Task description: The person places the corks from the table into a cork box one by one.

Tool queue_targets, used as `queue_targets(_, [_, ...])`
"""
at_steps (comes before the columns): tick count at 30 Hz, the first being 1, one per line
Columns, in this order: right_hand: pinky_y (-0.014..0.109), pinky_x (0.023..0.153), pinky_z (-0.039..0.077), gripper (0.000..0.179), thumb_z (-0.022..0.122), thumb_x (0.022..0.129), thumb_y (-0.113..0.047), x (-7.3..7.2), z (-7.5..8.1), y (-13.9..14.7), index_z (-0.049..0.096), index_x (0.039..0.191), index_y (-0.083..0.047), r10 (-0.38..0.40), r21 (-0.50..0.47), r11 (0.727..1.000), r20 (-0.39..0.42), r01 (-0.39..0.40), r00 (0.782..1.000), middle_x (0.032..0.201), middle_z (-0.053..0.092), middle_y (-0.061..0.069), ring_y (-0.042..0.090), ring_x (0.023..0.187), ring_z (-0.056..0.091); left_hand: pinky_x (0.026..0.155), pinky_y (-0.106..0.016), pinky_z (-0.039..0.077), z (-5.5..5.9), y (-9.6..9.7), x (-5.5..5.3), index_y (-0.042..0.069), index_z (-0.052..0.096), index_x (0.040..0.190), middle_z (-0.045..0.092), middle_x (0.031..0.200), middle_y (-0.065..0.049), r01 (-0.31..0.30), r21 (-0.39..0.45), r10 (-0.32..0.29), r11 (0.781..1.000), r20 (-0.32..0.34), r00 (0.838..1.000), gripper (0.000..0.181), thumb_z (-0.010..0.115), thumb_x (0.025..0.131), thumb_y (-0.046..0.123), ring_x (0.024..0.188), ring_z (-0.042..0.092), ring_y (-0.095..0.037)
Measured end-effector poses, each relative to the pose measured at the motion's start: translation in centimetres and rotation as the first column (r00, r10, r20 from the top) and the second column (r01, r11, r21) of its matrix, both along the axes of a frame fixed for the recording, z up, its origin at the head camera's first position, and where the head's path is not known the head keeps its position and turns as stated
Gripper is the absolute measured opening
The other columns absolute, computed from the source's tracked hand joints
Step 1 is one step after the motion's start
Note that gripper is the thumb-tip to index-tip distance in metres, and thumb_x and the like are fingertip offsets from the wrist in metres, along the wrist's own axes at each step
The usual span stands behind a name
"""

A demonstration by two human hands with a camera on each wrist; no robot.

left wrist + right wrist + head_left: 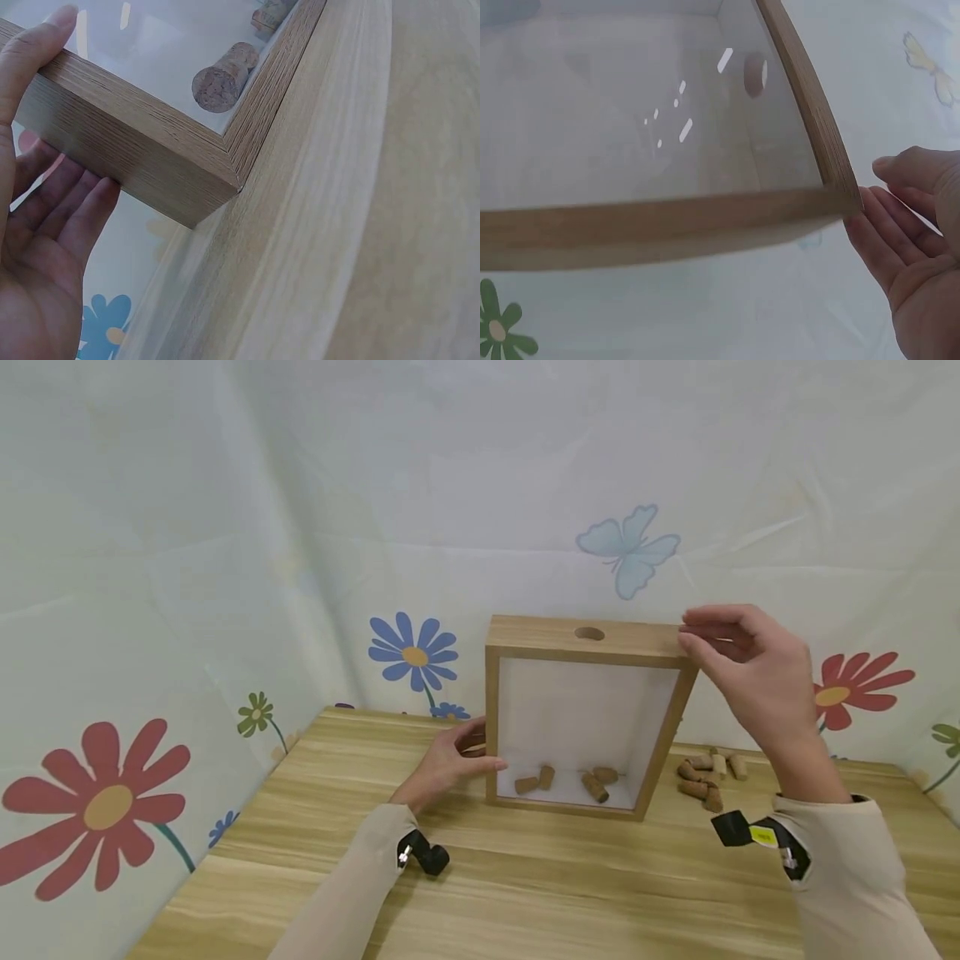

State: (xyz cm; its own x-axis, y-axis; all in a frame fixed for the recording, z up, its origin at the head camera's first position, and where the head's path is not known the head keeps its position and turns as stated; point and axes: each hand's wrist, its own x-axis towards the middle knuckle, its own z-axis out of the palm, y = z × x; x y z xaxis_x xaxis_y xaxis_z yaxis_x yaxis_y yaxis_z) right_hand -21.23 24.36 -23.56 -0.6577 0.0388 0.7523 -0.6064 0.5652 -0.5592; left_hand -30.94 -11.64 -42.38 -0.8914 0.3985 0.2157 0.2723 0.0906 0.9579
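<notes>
A wooden shadow box [570, 810] stands upright on the table, with a clear front, a white inside and a round hole [589, 633] in its top edge. Several corks [596, 787] lie on its floor. My left hand [450, 760] grips the lower part of its left side, the thumb over the front and the fingers along the side, as the left wrist view also shows. At the top right corner is my right hand [765, 668]. Its fingers [889, 240] touch the corner from the outer side, while the thumb [911, 169] stands off from the wood.
A loose group of corks [705, 781] lies on the table to the right of the box, below my right forearm. The wood-grain table [525, 885] runs back to a white curtain [480, 485] printed with flowers and a butterfly, close behind the box.
</notes>
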Motion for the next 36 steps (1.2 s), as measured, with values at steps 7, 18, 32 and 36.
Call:
queue_targets(7, [0.009,0.091,0.053,0.034,0.078,0.095,0.002,0.6,-2.0,3.3,0.072,0.128,0.003,-0.063,-0.125,0.990,0.008,0.064,0.998,0.112,0.074,-0.012,0.000,0.103,0.071,0.110,-0.039,0.052,-0.2,0.0,0.0,0.003,0.047,0.158,0.058,0.150,-0.015,-0.018,-0.014,0.018,1.000,0.006,1.000,0.085,0.091,0.087,0.020,0.134,0.059,-0.034])
queue_targets(18, [0.002,0.077,0.049,0.039,0.076,0.101,-0.020,-0.1,-7.7,8.1,0.068,0.132,0.004,-0.185,0.002,0.982,0.248,0.191,0.951,0.100,0.062,-0.034,-0.018,0.092,0.061,0.111,-0.040,0.052,-0.3,0.0,0.0,0.004,0.047,0.158,0.057,0.151,-0.014,-0.015,-0.024,0.015,1.000,0.002,1.000,0.085,0.091,0.088,0.021,0.135,0.058,-0.034])
queue_targets(32, [0.007,0.067,0.046,0.045,0.070,0.106,-0.029,-2.1,-11.7,10.9,0.065,0.135,0.005,-0.257,0.193,0.963,0.434,0.189,0.863,0.124,0.071,0.028,-0.005,0.094,0.061,0.111,-0.039,0.051,-0.3,0.1,0.1,0.005,0.047,0.158,0.057,0.151,-0.014,-0.008,-0.023,0.008,1.000,-0.005,1.000,0.085,0.091,0.088,0.021,0.136,0.058,-0.033])
queue_targets(36, [0.008,0.067,0.046,0.044,0.068,0.107,-0.027,-2.5,-12.7,11.6,0.064,0.135,0.007,-0.254,0.206,0.963,0.460,0.176,0.851,0.126,0.069,0.030,0.022,0.102,0.069,0.111,-0.039,0.051,-0.2,0.0,0.0,0.004,0.048,0.157,0.058,0.150,-0.015,-0.016,-0.019,0.016,1.000,-0.005,1.000,0.084,0.091,0.087,0.020,0.135,0.059,-0.034])
